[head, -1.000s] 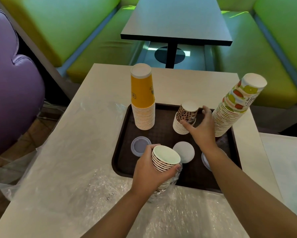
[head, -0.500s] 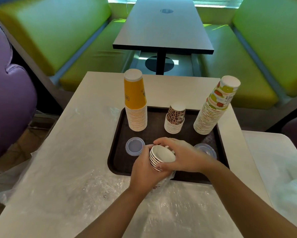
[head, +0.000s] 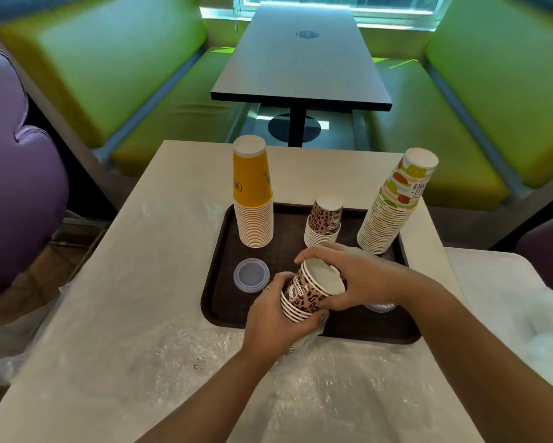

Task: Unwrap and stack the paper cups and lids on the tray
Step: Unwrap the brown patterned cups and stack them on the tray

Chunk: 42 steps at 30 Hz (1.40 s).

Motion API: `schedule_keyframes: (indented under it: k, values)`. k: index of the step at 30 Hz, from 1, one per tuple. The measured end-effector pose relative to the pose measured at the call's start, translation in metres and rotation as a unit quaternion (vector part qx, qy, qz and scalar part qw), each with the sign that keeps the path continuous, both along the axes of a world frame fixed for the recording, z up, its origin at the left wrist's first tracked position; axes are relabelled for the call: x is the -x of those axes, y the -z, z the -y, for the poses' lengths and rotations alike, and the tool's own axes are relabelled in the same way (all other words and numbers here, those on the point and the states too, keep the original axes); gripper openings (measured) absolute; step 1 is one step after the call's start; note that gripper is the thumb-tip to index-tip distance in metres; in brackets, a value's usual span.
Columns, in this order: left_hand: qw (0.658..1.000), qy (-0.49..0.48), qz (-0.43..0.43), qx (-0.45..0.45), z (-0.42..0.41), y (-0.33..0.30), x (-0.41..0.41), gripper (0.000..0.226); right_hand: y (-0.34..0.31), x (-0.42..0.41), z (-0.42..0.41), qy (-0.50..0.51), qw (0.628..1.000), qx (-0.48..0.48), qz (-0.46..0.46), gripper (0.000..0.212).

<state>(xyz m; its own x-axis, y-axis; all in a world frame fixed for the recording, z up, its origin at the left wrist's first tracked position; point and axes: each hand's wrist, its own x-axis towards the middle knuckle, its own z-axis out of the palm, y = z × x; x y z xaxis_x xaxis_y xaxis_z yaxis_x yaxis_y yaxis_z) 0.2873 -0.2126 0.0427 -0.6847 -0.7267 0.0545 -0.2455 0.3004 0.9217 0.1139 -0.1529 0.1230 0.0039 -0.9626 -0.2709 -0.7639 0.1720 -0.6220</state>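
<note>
Left hand (head: 270, 318) grips the leopard cups (head: 307, 294) from below; right hand (head: 358, 276) clasps their upper end — seemingly to steady the tilted batch over the tray (head: 219, 302) front, likely bound for the matching stack (head: 323, 223). Wrap (head: 313, 338) hangs beneath.

Left hand (head: 270, 318) and right hand (head: 361, 276), fingers curled around one tilted stack of cups (head: 307, 294) from opposite sides.
</note>
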Motion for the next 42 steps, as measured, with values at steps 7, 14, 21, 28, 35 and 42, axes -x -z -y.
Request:
schedule_keyframes:
  k: [7,14,21,28,35,42]
  values:
    - [1.0,-0.006,0.011,-0.001,0.001,0.004,0.005,0.062,0.001,-0.01,0.005,-0.071,0.961,0.037,-0.264,0.078]
    - [0.999,-0.033,0.017,-0.034,0.009,0.006,0.004,0.059,0.015,0.025,0.026,0.015,0.939,0.218,-0.265,0.078]
    - [0.998,-0.031,0.051,-0.028,0.014,0.012,0.007,0.06,0.031,0.06,0.068,0.302,0.912,0.271,0.055,0.08]
    - [0.997,-0.034,0.047,-0.05,0.018,0.013,0.01,0.063,0.077,0.076,0.083,0.377,0.899,0.209,0.079,0.081]
    - [0.997,-0.033,0.046,-0.053,0.019,0.013,0.009,0.061,0.108,0.071,0.08,0.393,0.901,0.17,0.076,0.079]
    - [0.997,-0.034,0.042,-0.052,0.017,0.014,0.008,0.062,0.117,0.07,0.07,0.412,0.886,0.193,0.094,0.099]
